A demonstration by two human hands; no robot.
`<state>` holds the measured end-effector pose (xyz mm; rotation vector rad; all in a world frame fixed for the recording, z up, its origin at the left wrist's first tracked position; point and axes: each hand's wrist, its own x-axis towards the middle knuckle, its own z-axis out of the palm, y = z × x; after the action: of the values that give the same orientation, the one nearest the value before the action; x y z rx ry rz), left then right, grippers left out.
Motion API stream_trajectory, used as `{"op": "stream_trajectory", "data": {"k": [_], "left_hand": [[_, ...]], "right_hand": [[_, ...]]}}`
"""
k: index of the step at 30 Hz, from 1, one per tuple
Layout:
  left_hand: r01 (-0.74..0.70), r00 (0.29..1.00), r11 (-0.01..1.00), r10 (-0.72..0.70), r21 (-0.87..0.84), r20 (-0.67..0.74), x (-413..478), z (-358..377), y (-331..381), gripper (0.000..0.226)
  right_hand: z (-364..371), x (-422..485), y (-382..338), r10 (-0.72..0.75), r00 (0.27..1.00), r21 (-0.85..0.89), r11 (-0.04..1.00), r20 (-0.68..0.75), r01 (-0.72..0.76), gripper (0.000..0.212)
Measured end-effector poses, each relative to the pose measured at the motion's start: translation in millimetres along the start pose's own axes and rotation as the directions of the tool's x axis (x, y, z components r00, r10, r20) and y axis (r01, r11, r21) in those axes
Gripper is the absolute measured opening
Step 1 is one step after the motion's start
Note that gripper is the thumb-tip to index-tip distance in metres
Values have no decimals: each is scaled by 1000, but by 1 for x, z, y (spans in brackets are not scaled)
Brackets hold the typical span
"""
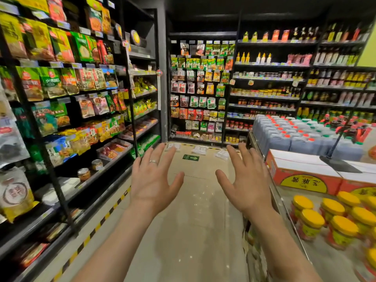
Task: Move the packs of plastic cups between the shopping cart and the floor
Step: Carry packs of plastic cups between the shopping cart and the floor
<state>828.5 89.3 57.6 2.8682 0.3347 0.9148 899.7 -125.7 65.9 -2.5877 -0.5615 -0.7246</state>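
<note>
Both of my hands are raised in front of me over the aisle, backs up, fingers spread, holding nothing. My left hand wears a ring. My right hand is level with it, about a hand's width to the right. Three pale plastic-wrapped packs lie on the beige floor at the far end of the aisle: one on the left, one in the middle, one on the right. They look like the packs of plastic cups, but they are small and blurred. No shopping cart is in view.
Dark shelving full of snack bags lines the left, edged by yellow-black floor tape. Sauce shelves close off the far end. On the right a low display holds yellow-lidded jars, red-and-white cartons and blue jugs. The floor carries a green arrow sticker.
</note>
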Motion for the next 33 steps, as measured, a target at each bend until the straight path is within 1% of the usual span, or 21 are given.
{"op": "stream_trajectory", "data": {"k": [3, 8, 12, 18, 24, 29, 33], "left_hand": [[-1, 1000, 1000, 1, -2, 16, 31, 24, -6, 73], [-23, 1000, 999, 23, -23, -4, 86, 63, -15, 73], [-43, 999, 997, 43, -58, -16, 143, 97, -27, 75], [-91, 996, 990, 88, -112, -29, 248, 148, -62, 75], [-118, 993, 983, 114, -144, -34, 349, 188, -110, 73], [-154, 988, 975, 147, -160, -52, 407, 219, -142, 72], [-158, 987, 976, 152, -147, -51, 442, 247, -162, 72]], "right_hand": [[20, 30, 9, -8, 1000, -11, 1000, -5, 8, 73], [57, 78, 17, -12, 999, -43, 999, -50, 10, 70], [84, 133, 20, 25, 999, -62, 998, -30, -27, 70], [132, 228, 15, 46, 995, -113, 992, -93, -56, 73], [189, 323, 5, 110, 991, -128, 985, -79, -120, 70], [230, 372, 5, 147, 983, -86, 984, -110, -157, 76], [269, 408, 3, 142, 986, -88, 985, -86, -149, 70]]}}
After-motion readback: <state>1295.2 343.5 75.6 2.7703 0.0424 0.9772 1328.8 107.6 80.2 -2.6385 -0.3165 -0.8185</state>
